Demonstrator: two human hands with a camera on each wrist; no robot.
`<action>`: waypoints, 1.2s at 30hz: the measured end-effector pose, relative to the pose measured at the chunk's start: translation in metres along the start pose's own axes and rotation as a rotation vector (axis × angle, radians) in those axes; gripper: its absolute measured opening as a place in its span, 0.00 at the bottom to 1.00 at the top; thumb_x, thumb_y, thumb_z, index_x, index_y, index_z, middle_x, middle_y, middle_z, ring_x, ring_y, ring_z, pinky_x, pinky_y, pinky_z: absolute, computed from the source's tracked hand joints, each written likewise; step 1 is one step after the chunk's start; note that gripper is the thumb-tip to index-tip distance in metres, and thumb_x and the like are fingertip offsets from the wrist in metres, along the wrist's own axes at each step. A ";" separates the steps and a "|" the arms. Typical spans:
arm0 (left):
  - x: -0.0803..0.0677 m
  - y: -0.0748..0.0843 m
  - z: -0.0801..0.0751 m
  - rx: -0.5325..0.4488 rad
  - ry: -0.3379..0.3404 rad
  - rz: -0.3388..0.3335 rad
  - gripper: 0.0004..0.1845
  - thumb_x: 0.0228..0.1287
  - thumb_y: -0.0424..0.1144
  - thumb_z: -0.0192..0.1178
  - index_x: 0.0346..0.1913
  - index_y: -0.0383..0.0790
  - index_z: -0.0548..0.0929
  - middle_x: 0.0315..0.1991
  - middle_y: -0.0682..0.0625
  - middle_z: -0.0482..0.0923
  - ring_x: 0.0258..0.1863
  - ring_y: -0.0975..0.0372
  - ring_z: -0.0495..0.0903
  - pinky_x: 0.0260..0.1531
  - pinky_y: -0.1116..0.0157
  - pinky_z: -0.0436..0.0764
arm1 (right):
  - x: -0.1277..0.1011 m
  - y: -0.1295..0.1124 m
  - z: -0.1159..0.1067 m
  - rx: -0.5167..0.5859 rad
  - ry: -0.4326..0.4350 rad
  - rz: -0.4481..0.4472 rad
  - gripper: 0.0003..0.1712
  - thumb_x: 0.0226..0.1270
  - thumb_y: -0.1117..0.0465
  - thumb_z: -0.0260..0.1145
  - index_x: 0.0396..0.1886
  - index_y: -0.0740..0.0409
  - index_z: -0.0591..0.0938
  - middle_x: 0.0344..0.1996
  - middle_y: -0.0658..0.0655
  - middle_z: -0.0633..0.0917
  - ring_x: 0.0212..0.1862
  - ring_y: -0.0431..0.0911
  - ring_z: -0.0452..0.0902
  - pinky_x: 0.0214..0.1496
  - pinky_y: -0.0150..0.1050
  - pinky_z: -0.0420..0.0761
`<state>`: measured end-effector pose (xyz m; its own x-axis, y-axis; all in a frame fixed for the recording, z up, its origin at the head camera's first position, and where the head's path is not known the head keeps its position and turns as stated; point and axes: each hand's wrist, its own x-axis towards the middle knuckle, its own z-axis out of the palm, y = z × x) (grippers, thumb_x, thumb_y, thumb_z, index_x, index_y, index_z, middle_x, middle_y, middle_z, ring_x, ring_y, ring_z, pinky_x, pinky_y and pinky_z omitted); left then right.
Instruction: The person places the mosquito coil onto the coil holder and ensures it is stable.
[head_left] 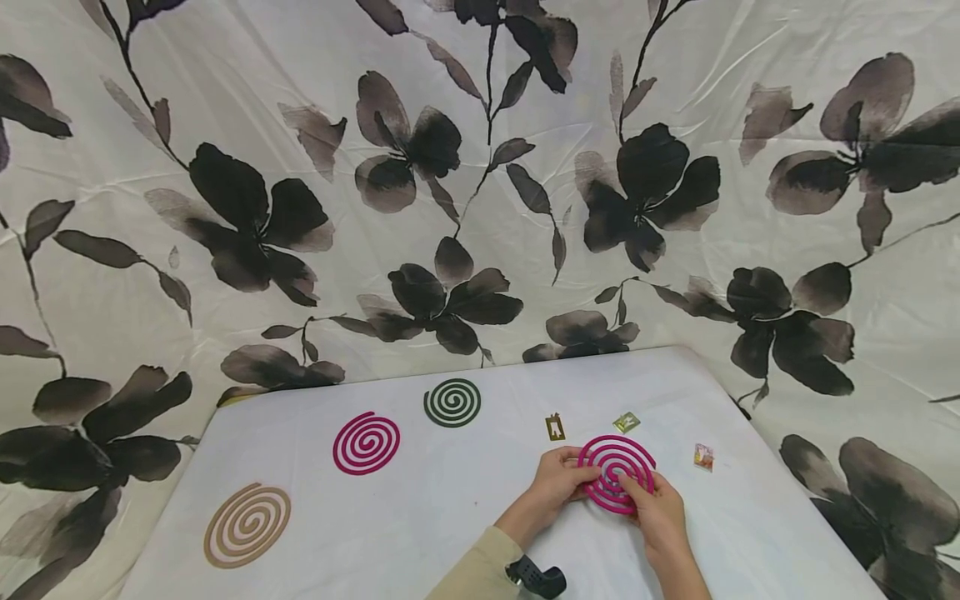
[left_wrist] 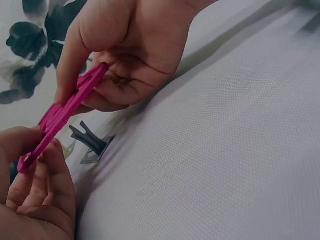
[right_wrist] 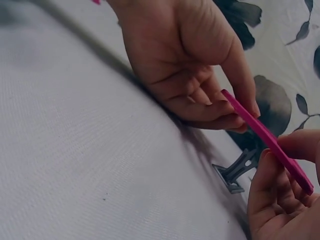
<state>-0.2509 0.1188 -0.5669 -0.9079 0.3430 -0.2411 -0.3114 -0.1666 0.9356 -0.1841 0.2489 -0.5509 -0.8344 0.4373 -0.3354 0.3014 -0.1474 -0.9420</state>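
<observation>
Cloth with a fine matte weave covers the worktop (head_left: 420, 517) in the head view, pale and smooth, its far edge meeting a draped curtain (head_left: 480, 167) printed with dark flowers and its right edge slanting down toward the near corner. Flat spiral coils lie on it, thin and disc-shaped: a tan coil (head_left: 247, 524) near the left edge, a magenta coil (head_left: 366, 443) further in, a dark green coil (head_left: 452, 402) close to the far edge, all well apart with bare cloth between them. A small brass-coloured metal stand (head_left: 555, 427) and two little packets (head_left: 626, 422) (head_left: 703, 457) sit near the hands. The left hand (head_left: 558, 483) and right hand (head_left: 660, 512) both hold a pink coil (head_left: 617, 471), raised and tilted just above the worktop, right of centre; the left pinches its left rim, the right its lower right rim. In the left wrist view, the pink coil (left_wrist: 62, 117) shows edge-on as a thin rigid strip, the left hand (left_wrist: 130, 55) pinching it between thumb and curled fingers, the right hand (left_wrist: 32, 190) gripping its lower end, with the metal stand (left_wrist: 92, 145) on the cloth behind. In the right wrist view, the pink coil (right_wrist: 267, 140) again runs edge-on, the right hand (right_wrist: 285, 200) pinching its low end, the left hand (right_wrist: 195, 65) its upper end, the metal stand (right_wrist: 235, 175) beneath it.
</observation>
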 end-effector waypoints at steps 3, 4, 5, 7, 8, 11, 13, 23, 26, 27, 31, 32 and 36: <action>0.000 0.000 0.000 0.023 0.007 0.007 0.16 0.44 0.32 0.67 0.39 0.35 0.76 0.30 0.46 0.81 0.23 0.61 0.80 0.23 0.65 0.79 | 0.000 0.002 0.000 -0.004 0.010 0.003 0.35 0.50 0.48 0.67 0.53 0.63 0.68 0.36 0.51 0.79 0.32 0.39 0.74 0.29 0.33 0.75; 0.000 0.000 0.000 0.026 0.010 0.009 0.16 0.44 0.32 0.67 0.39 0.35 0.76 0.29 0.46 0.81 0.23 0.62 0.79 0.23 0.66 0.79 | 0.000 0.002 0.000 -0.005 0.012 0.004 0.35 0.50 0.48 0.67 0.53 0.63 0.68 0.37 0.51 0.79 0.32 0.39 0.74 0.29 0.33 0.75; 0.000 0.000 0.000 0.035 0.011 0.012 0.16 0.45 0.32 0.67 0.39 0.35 0.76 0.29 0.46 0.81 0.22 0.62 0.79 0.23 0.66 0.79 | 0.000 0.003 0.000 -0.006 0.015 0.006 0.36 0.50 0.47 0.67 0.54 0.63 0.68 0.37 0.51 0.79 0.32 0.39 0.74 0.28 0.33 0.75; -0.001 0.000 0.000 0.041 0.020 0.011 0.16 0.44 0.32 0.67 0.39 0.35 0.76 0.29 0.46 0.81 0.22 0.62 0.79 0.23 0.65 0.79 | 0.001 0.003 0.001 -0.011 0.022 0.011 0.36 0.50 0.47 0.67 0.53 0.63 0.68 0.37 0.51 0.79 0.32 0.39 0.74 0.28 0.33 0.75; 0.000 0.000 0.000 0.041 0.024 0.008 0.16 0.44 0.32 0.67 0.38 0.36 0.76 0.28 0.46 0.81 0.22 0.62 0.79 0.23 0.65 0.79 | 0.001 0.003 0.001 -0.013 0.025 0.014 0.35 0.50 0.48 0.67 0.53 0.63 0.68 0.37 0.52 0.79 0.32 0.39 0.74 0.28 0.33 0.75; 0.000 -0.001 0.000 0.048 0.035 0.002 0.15 0.44 0.32 0.67 0.38 0.37 0.77 0.28 0.47 0.81 0.21 0.62 0.79 0.22 0.66 0.79 | 0.002 0.004 0.002 -0.023 0.035 0.018 0.33 0.51 0.49 0.66 0.53 0.61 0.69 0.37 0.52 0.79 0.31 0.40 0.74 0.27 0.33 0.75; 0.000 -0.001 0.000 0.051 0.041 -0.001 0.15 0.44 0.32 0.68 0.37 0.37 0.77 0.28 0.47 0.81 0.21 0.62 0.79 0.22 0.66 0.78 | 0.002 0.004 0.003 -0.027 0.036 0.016 0.32 0.51 0.50 0.66 0.52 0.62 0.69 0.37 0.52 0.79 0.31 0.40 0.74 0.27 0.33 0.75; 0.001 0.001 -0.001 0.057 0.032 0.008 0.16 0.44 0.31 0.67 0.38 0.35 0.76 0.28 0.47 0.81 0.22 0.63 0.79 0.22 0.67 0.78 | 0.001 0.002 0.003 -0.025 0.026 0.005 0.32 0.51 0.50 0.67 0.50 0.64 0.70 0.32 0.50 0.80 0.29 0.39 0.73 0.25 0.33 0.74; 0.000 0.001 -0.001 0.061 0.040 0.008 0.16 0.44 0.32 0.67 0.38 0.35 0.76 0.28 0.47 0.81 0.22 0.63 0.79 0.21 0.67 0.78 | 0.001 0.002 0.004 -0.020 0.027 0.003 0.31 0.51 0.51 0.67 0.50 0.64 0.70 0.31 0.49 0.80 0.28 0.39 0.74 0.25 0.33 0.75; 0.000 0.002 -0.001 0.064 0.042 0.010 0.16 0.44 0.32 0.67 0.38 0.35 0.76 0.28 0.47 0.81 0.22 0.63 0.79 0.21 0.67 0.78 | 0.002 0.002 0.004 -0.019 0.027 0.003 0.31 0.51 0.51 0.67 0.50 0.64 0.70 0.31 0.49 0.80 0.28 0.39 0.74 0.25 0.33 0.75; 0.000 0.001 0.000 0.060 0.048 0.011 0.16 0.44 0.31 0.67 0.39 0.35 0.76 0.27 0.47 0.81 0.21 0.63 0.78 0.21 0.67 0.78 | 0.002 0.002 0.004 -0.034 0.030 0.005 0.32 0.50 0.50 0.67 0.50 0.64 0.70 0.32 0.50 0.80 0.28 0.39 0.74 0.26 0.33 0.75; 0.000 0.001 0.000 0.056 0.050 0.012 0.16 0.44 0.31 0.67 0.38 0.35 0.76 0.27 0.47 0.81 0.21 0.63 0.78 0.21 0.68 0.78 | 0.002 0.002 0.004 -0.040 0.029 0.005 0.32 0.50 0.50 0.67 0.50 0.64 0.70 0.33 0.51 0.80 0.29 0.39 0.74 0.26 0.33 0.75; -0.001 0.000 0.000 0.045 0.044 0.016 0.16 0.44 0.30 0.67 0.38 0.34 0.75 0.27 0.47 0.80 0.21 0.63 0.78 0.21 0.68 0.78 | 0.002 0.002 0.003 -0.065 0.031 0.009 0.31 0.51 0.50 0.67 0.50 0.63 0.70 0.34 0.52 0.80 0.29 0.40 0.74 0.26 0.33 0.75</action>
<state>-0.2503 0.1181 -0.5666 -0.9243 0.2996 -0.2364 -0.2848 -0.1291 0.9498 -0.1868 0.2465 -0.5539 -0.8173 0.4636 -0.3422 0.3389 -0.0935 -0.9362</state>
